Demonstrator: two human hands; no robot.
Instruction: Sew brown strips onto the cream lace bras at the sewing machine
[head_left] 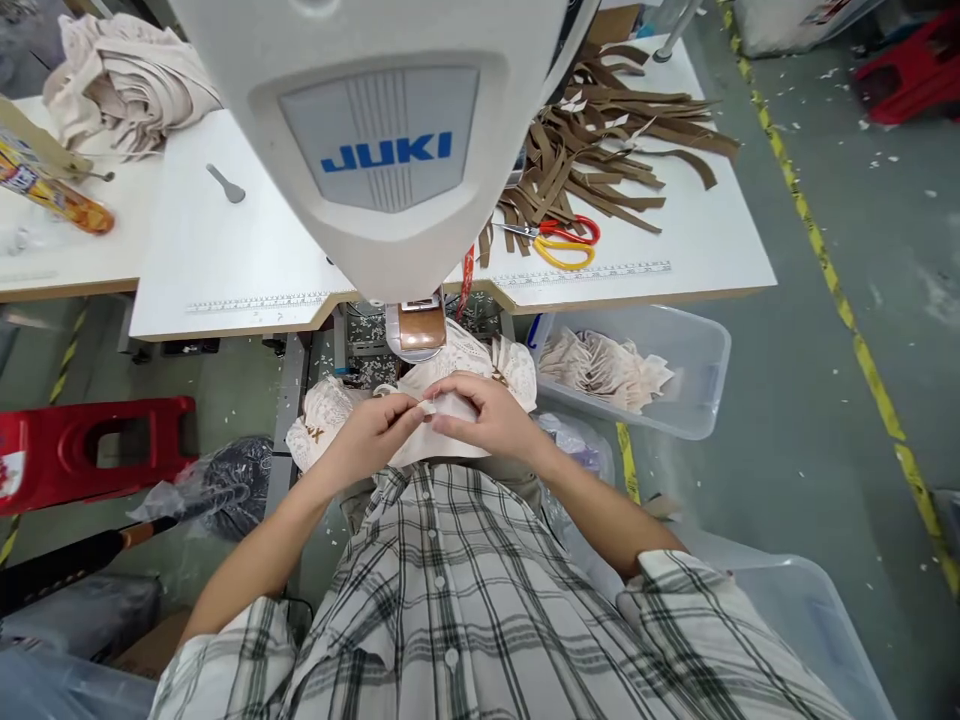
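Note:
A cream lace garment (465, 350) with small brown bows lies bunched in my lap, below the front edge of the sewing table. My left hand (371, 435) is closed in a pinch on a small edge of the cream cloth. My right hand (491, 418) meets it from the other side, its index finger and thumb curved round the same bit of cloth. The fingertips of both hands nearly touch. Just beyond them is the round end of the sewing machine's arm (416, 330), with a brown patch on top. Part of the garment is hidden under my hands.
The white JUKI machine head (390, 130) hangs over the table (262, 250). Scissors (562, 240) lie by brown fabric strips (600, 150). A clear bin (690, 400) holds cream pieces (607, 370). Red stool (97, 450) at left; rolled cream cloth (135, 80) at back left.

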